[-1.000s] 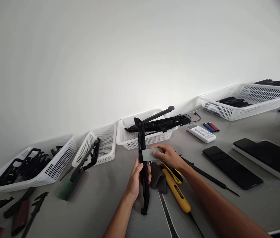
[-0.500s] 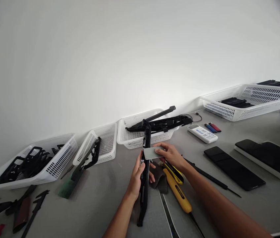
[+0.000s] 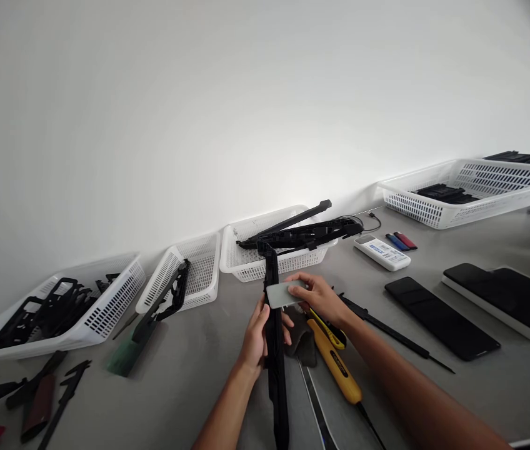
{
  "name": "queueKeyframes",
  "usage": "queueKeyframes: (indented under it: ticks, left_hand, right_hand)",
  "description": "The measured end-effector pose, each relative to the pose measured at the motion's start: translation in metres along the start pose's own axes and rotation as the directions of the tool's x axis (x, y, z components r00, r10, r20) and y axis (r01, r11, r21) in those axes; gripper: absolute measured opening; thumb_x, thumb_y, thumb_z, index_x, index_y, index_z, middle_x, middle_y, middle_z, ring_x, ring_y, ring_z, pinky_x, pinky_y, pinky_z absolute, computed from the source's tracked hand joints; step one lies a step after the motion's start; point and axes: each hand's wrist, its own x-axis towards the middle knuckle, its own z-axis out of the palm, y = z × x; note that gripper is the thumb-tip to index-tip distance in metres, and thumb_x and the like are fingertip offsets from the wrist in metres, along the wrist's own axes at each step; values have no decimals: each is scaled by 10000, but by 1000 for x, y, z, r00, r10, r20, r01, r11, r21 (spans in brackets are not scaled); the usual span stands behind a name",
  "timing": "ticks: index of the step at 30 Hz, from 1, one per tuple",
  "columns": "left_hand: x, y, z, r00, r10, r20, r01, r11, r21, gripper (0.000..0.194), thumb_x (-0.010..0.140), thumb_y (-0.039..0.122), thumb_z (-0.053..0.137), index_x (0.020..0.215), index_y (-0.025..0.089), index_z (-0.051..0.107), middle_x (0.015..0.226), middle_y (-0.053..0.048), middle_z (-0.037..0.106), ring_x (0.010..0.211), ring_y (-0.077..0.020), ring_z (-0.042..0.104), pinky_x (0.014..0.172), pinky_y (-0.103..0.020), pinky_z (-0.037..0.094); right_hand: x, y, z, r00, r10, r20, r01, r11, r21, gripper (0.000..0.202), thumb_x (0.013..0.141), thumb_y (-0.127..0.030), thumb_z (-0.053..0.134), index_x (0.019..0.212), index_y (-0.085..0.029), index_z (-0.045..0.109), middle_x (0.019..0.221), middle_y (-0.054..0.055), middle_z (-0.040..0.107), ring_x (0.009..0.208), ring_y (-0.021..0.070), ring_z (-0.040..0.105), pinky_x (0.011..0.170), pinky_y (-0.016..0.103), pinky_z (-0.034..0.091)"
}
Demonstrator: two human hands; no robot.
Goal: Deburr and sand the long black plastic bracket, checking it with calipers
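A long black plastic part point(image 3: 274, 350) stands nearly upright in the view, with my left hand point(image 3: 256, 334) wrapped round its middle. My right hand point(image 3: 317, 295) pinches a thin grey-green flat plate point(image 3: 280, 295) between thumb and fingers. The plate's left end lies against the black part, just above my left fingers. Beneath my right hand are a dark cloth point(image 3: 303, 342), a yellow cutter point(image 3: 333, 331) and a yellow-handled corded tool point(image 3: 339, 369).
White baskets with black parts stand along the wall: far left point(image 3: 129, 281), left point(image 3: 206, 294), centre point(image 3: 250, 272) and right point(image 3: 452, 219). A black phone point(image 3: 443, 317), a white device point(image 3: 382, 252) and a long black tool point(image 3: 387, 329) lie right; a caliper point(image 3: 70, 390) lies left.
The black part has turned in my left hand; its top has shifted left and its lower end right and down. The plate in my right hand has moved slightly left and down.
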Motion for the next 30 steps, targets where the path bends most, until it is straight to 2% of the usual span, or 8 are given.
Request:
queueKeyframes:
  ticks: [5,8,12,15,21,24,28,30]
  left_hand:
    - [2,-2,0,1000,-3,-19,3,1000,-31,411,988,588,625,1100,201,548,705,-25,747,454,-153,628,444,-223,417]
    - [2,0,-1,1000,-5,-8,4,999,-53,421,975,569,629,1148,190,560,700,-32,748,441,-158,624,433,-227,407]
    - [2,1,-1,1000,-12,5,13,997,-71,408,974,547,628,1156,184,580,722,-37,750,451,-158,632,436,-229,406]
    - [-1,4,2,1000,-12,12,13,999,-40,462,971,542,634,1258,183,583,845,-53,777,469,-153,642,436,-237,423]
    - [-3,6,7,1000,19,-2,-19,1000,14,683,976,550,653,1539,221,451,996,-64,789,527,-150,673,527,-272,521]
    - [0,4,3,1000,22,-9,-22,1000,17,713,965,596,661,1530,216,449,959,-57,785,514,-148,665,512,-264,503]
    - [1,-1,1,1000,-13,28,13,1000,8,595,964,617,653,1371,200,529,870,-41,773,489,-145,650,495,-248,462]
    - [-1,-1,2,999,-16,30,15,1000,16,492,983,584,639,1267,187,576,880,-51,772,493,-137,641,498,-245,452]
  right_hand:
    - [0,-1,0,981,-57,-187,51,998,-41,480,910,-587,705,1157,-176,699,550,-57,551,485,140,499,484,256,410]
    - [1,-1,-4,999,-21,-44,21,1000,-9,465,895,-591,726,1106,-177,712,575,-55,558,482,133,496,491,262,421]
    - [-1,-4,-5,994,-46,-104,46,999,-11,472,911,-593,719,1142,-181,709,559,-60,557,488,138,511,503,262,421]
    - [-2,-4,0,998,-27,49,27,1000,1,461,900,-603,739,1078,-179,713,635,-34,611,504,136,542,518,270,458]
    - [-3,1,7,995,-51,-89,52,999,16,478,904,-616,743,1114,-189,693,732,-9,654,548,137,577,529,270,488]
    - [-2,-1,5,999,-39,-10,40,997,63,475,887,-622,764,1078,-193,694,761,-6,662,553,129,569,543,274,500]
    - [-1,-2,0,986,-73,-152,84,994,69,510,869,-652,773,1111,-214,675,745,-24,631,590,138,579,546,265,497]
    - [-1,-2,-1,998,-37,-46,40,997,71,502,870,-648,774,1082,-202,687,732,-24,624,569,128,556,530,260,484]
